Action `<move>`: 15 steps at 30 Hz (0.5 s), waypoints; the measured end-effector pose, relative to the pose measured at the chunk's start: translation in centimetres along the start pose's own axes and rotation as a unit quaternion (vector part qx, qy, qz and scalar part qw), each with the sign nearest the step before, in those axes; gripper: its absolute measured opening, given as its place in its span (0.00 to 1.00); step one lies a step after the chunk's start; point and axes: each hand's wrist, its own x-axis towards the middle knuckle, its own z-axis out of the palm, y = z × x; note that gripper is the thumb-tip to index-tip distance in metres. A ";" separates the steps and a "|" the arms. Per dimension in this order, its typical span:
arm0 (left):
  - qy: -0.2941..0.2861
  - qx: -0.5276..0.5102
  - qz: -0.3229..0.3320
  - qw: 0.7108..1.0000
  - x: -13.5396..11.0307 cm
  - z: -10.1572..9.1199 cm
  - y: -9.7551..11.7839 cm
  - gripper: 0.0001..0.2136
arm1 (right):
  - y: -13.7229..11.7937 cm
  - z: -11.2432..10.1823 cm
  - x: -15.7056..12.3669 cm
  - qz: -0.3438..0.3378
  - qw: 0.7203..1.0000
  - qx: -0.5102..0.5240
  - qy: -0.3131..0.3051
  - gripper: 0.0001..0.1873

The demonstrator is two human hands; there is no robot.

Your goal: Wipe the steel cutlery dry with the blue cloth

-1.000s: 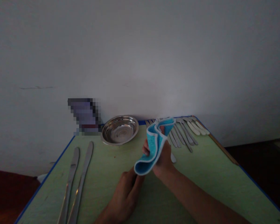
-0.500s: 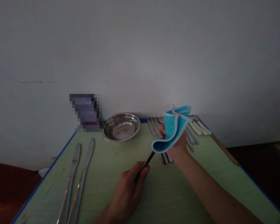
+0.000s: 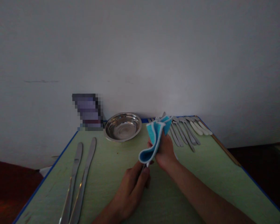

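My left hand (image 3: 132,189) is closed around the handle of a slim metal table knife (image 3: 143,167), low over the near middle of the table. A blue cloth (image 3: 155,137) with pale edging is folded about the knife, and my right hand (image 3: 166,151) grips it from the right. Most of the blade is hidden by the cloth. The cloth's lower fold touches or nearly touches my left fingers. Behind my right hand lie several forks and spoons (image 3: 185,129) in a row.
Two table knives (image 3: 84,177) lie side by side on the left of the green table (image 3: 107,186). A steel bowl (image 3: 123,127) stands at the back, beside a blurred-out upright device (image 3: 88,112). White-handled cutlery (image 3: 197,128) lies at the back right, near the wall (image 3: 140,56).
My right hand and the cloth have slid down along the knife toward my left hand, uncovering more forks and spoons behind. My left hand has stayed nearly in place.
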 end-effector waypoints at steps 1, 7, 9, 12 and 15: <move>-0.029 0.014 0.017 0.999 -0.1 -0.1 0.3 0.14 | -0.8 0.1 0.2 0.008 0.999 0.038 -0.001 0.16; -0.043 0.057 0.056 0.996 0.0 0.0 0.1 0.10 | -2.6 0.7 0.4 0.020 0.993 0.094 -0.070 0.17; 0.011 0.059 0.041 0.997 0.2 0.0 -0.4 0.10 | -1.7 0.8 0.2 0.031 0.992 0.087 -0.084 0.18; 0.075 0.051 0.027 0.996 0.6 -0.4 -1.0 0.13 | -0.4 0.4 0.2 0.069 0.987 0.073 -0.126 0.20; 0.102 -0.004 0.047 0.994 0.6 -0.7 -1.2 0.19 | -0.4 -0.4 0.0 0.142 0.965 0.047 -0.215 0.19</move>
